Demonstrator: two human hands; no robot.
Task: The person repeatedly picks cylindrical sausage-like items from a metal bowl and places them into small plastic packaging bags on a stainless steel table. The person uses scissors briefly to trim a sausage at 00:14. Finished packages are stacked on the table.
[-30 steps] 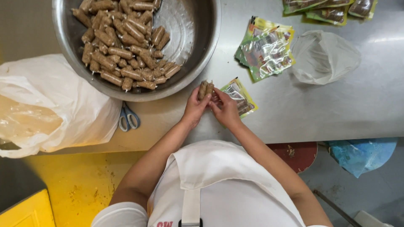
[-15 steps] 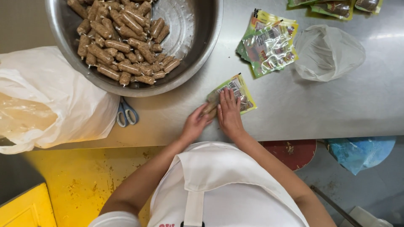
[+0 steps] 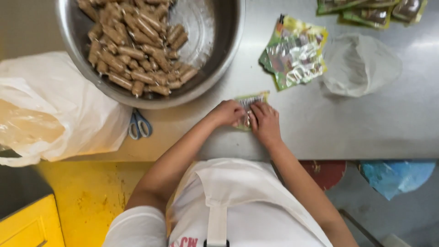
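green-yellow pouch (image 3: 250,103) flat on steel table (image 3: 347,128), apparently pressed by both hands

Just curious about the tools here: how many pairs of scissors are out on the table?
1: the blue-handled scissors lie by the metal bowl, blades tucked beneath its rim, beside the white plastic bag. More could be hidden under it.

Stainless-steel worktop (image 3: 366,132) with soft overhead glare; below its edge, a yellow-painted floor (image 3: 91,196) at left, grey floor (image 3: 393,219) at right, and a yellow crate (image 3: 32,226) in the corner.
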